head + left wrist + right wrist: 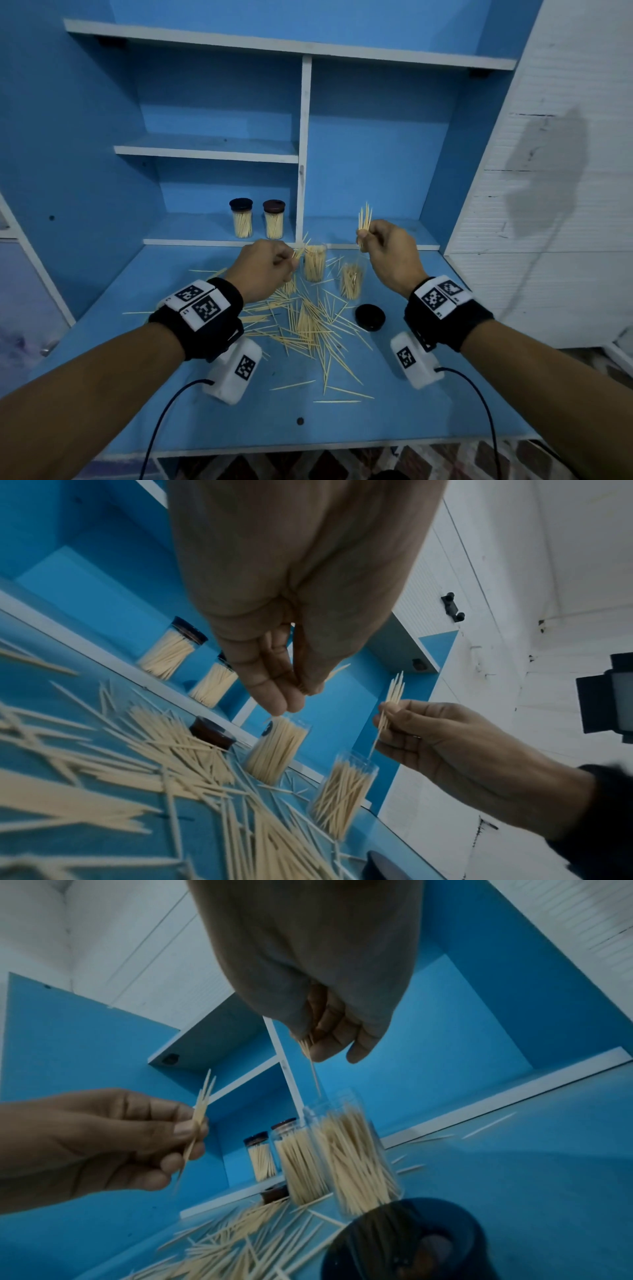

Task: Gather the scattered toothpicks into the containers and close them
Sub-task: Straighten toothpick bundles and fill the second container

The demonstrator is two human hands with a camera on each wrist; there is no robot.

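Toothpicks (310, 327) are lying scattered on the blue desk (428, 421), just in front of two open clear containers (315, 262). Going left to right: left hand (262, 269) is pinching a few picks w/ curled fingers beside the left container; right hand (387, 248) is gripping a small upright bundle (364, 216) above the right container. Black lid (370, 317) is sitting right of the pile. Picks look light, stiff, thin, sharp-tipped; probably best pinched mid-shaft, in aligned bunches.
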